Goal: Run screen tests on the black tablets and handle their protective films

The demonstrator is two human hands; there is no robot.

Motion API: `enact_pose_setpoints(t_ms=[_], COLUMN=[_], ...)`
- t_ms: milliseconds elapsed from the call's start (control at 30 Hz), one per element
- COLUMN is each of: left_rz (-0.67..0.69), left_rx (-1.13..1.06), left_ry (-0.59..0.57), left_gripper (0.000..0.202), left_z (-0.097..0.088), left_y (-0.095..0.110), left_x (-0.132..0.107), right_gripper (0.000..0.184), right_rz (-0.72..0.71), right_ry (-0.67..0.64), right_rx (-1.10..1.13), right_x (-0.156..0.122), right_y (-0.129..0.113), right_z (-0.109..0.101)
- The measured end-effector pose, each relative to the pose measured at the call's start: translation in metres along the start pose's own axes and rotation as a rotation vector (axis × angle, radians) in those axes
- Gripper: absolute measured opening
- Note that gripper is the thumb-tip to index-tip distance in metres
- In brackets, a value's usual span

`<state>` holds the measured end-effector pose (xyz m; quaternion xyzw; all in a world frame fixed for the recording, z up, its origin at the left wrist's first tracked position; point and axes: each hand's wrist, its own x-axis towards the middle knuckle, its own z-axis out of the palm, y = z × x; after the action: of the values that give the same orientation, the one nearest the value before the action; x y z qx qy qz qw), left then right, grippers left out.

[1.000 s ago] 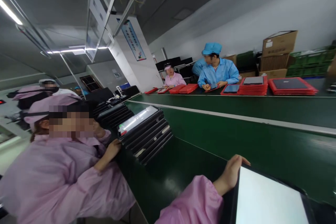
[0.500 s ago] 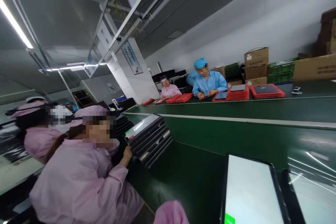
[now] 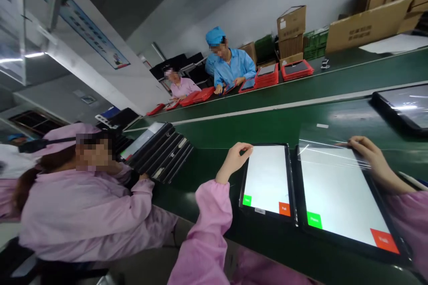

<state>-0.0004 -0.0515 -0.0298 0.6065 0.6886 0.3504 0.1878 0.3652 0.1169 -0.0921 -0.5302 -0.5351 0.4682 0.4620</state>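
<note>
green conveyor table [image 3: 207,164] runs beneath both open grips: left grip [image 3: 236,156] spread on the smaller tablet's [image 3: 266,181] top corner, right grip [image 3: 369,156] resting on the film-covered larger tablet [image 3: 341,196] just beside it, where a careless shove could knock their edges together.

Beyond the left-hand fingers [image 3: 242,151], open green conveyor belt [image 3: 254,129] runs up to a white divider strip [image 3: 267,107]. A small tablet [image 3: 265,180] sits just beside those fingers, a large tablet [image 3: 337,196] lies under the right-hand fingers [image 3: 364,144], and a stack of black tablets [image 3: 160,153] stands well left.
</note>
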Motion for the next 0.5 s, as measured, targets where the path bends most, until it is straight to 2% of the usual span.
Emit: enact_pose_setpoints(t_ms=[133,267,367,500], left_rz=[-0.031,-0.044,-0.049,-0.06], left_rx=[0.155,0.296,0.349,0.377], left_ry=[-0.124,-0.221,-0.233,-0.203], left_gripper=[0.017,0.028,0.029,0.032], left_z=[0.027,0.055,0.068,0.074], left_y=[0.019,0.041,0.046,0.047], left_x=[0.028,0.053,0.062,0.059], right_gripper=[0.05,0.037,0.038,0.041], right_rz=[0.022,0.008,-0.019,-0.08], right_ry=[-0.043,-0.074,-0.1,-0.069], right_rx=[0.036,0.035,0.028,0.022], right_x=[-0.003,-0.003,0.002,0.007], right_y=[-0.01,-0.019,-0.017,-0.006], right_z=[-0.003,-0.005,-0.005,-0.006])
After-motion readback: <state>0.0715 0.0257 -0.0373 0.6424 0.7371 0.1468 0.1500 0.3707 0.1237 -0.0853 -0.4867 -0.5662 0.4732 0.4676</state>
